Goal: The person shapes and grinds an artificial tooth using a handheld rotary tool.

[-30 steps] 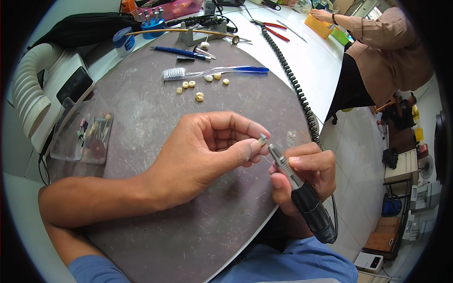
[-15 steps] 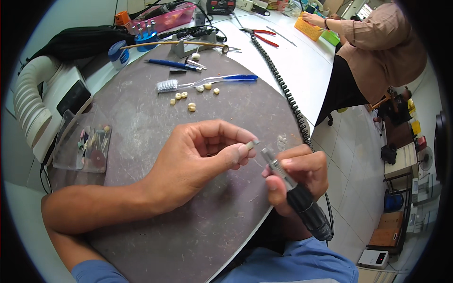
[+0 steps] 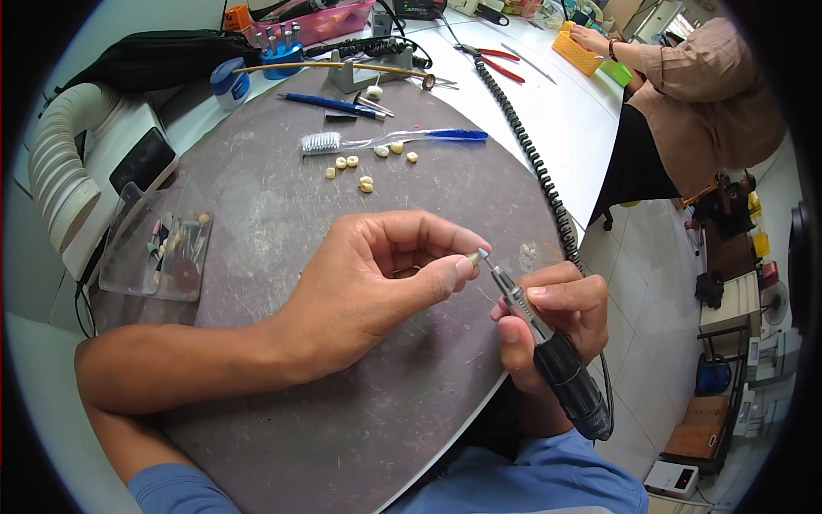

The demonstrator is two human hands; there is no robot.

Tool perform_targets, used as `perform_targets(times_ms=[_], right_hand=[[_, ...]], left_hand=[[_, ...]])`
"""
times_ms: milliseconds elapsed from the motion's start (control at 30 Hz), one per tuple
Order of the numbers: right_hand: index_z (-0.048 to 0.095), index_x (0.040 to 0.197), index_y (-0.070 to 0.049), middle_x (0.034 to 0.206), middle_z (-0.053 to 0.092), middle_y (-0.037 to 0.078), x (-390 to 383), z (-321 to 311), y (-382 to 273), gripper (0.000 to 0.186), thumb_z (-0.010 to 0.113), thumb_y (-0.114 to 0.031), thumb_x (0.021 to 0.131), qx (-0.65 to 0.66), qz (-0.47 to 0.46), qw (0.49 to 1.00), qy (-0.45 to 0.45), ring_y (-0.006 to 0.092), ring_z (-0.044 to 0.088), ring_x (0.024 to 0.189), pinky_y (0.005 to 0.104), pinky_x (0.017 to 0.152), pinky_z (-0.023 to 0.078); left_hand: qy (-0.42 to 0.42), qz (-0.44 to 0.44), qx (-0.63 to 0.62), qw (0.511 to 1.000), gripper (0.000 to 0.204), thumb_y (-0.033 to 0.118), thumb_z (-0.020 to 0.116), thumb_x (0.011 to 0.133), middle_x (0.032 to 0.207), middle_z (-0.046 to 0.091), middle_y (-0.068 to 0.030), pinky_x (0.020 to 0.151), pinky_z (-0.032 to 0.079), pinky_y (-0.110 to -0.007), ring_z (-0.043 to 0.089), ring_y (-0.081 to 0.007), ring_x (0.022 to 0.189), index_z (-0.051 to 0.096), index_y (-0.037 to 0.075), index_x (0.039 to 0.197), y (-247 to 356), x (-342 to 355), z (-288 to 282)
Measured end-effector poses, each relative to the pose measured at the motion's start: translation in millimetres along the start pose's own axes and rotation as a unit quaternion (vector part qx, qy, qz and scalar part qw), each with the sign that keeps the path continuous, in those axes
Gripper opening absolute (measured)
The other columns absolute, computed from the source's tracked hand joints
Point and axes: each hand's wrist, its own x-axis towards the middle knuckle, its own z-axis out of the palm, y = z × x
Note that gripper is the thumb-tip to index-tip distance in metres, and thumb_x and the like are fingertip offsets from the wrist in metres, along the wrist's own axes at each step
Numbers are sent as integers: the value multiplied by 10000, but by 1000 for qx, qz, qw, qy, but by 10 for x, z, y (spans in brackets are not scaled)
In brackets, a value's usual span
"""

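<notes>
Between the thumb and index finger of my left hand (image 3: 360, 287) is a small pale tooth-like piece (image 3: 473, 258), mostly covered by the fingertips. My right hand (image 3: 569, 300) grips a rotary handpiece (image 3: 567, 377), with a black body and a metal nose, somewhat like a pen. The handpiece's tip points up and left at the piece. A tiny bluish-grey bit (image 3: 484, 254) sits where they meet; I cannot tell which of the two it belongs to. Several loose tooth-shaped pieces (image 3: 366, 184) lie on the brown work board (image 3: 257, 206) beyond my hands.
A clear toothbrush (image 3: 368, 143) and a blue pen (image 3: 330, 105) lie beyond the loose pieces. At left stand a clear box of grinding bits (image 3: 193, 261) and a white suction hose (image 3: 56, 184). A coiled black cord (image 3: 531, 154) runs along the right. Another person (image 3: 706, 103) works at far right.
The handpiece's tip has come up to the piece in my left hand, closing the gap between them. The whole view has shifted slightly.
</notes>
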Motion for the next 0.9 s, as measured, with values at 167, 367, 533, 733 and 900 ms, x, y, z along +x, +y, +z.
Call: perform_targets(times_ms=[167,367,533,733,900], right_hand=[[548,906,-15,712,639,139,3,-35,-19,335,775,-60,664,-2,-16,1000,-11,113,604,560,205,466,446],[551,909,1,713,640,145,21,-55,-27,328,765,-51,666,8,2,1000,-20,126,612,558,209,462,454],[488,931,-22,760,600,124,33,-104,-13,301,722,-88,754,40,63,997,-14,110,586,629,213,560,478],[494,907,-22,753,589,105,191,-241,-5,276,715,-99,761,150,142,978,-3,102,579,632,212,583,474],[531,902,-14,776,568,38,503,-282,23,237,697,-144,795,247,254,932,-75,47,537,668,196,595,436]], left_hand=[[-10,2,6,1000,206,101,622,870,939,637,-47,764,459,-221,579,-80,871,625,-10,1043,27,8,39],[18,2,12,1000,178,63,595,871,885,619,-41,749,450,-216,548,-74,788,612,-12,1033,24,6,57],[-6,24,13,1000,92,91,551,872,813,585,0,661,428,-194,528,-46,735,587,14,909,9,21,-6],[2,29,86,996,85,110,540,907,809,538,-1,612,403,-188,472,-41,692,547,26,918,1,15,93],[9,63,83,995,100,107,537,931,853,573,-30,623,426,-194,514,-56,738,520,27,990,-56,31,107]])
